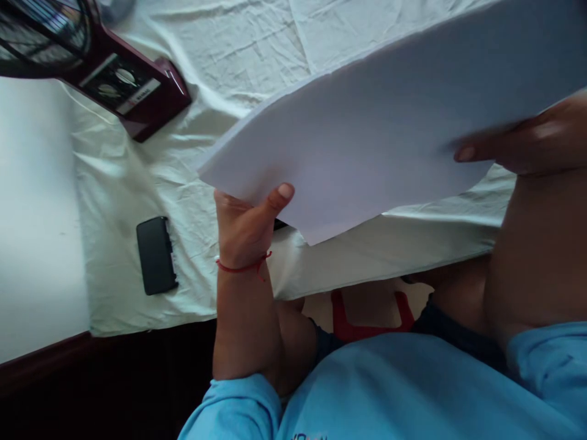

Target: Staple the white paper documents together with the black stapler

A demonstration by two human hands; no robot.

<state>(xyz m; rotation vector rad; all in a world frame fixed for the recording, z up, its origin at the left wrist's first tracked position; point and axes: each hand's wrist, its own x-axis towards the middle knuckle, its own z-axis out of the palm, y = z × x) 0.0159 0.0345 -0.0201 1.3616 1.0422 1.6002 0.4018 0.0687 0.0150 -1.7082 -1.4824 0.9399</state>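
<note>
A large white sheet of paper [358, 140] is held up over the cloth-covered table, slightly curved. It may be more than one layer; a second edge shows along its top side. My left hand [250, 223], with a red string around the wrist, grips the near left corner, thumb on top and fingers hidden beneath. At the right edge of the view my right hand [527, 140] pinches the paper's near side, its thumb lying on top and its fingers out of sight below. A small dark thing peeks out under the paper beside my left hand.
On the table's pale cloth [123, 177] lies a black rectangular case or device [156, 255], left of my left hand. A dark red fan [132, 91] with knobs stands at the upper left. Below the table edge, a red stool [367, 330] shows between the legs.
</note>
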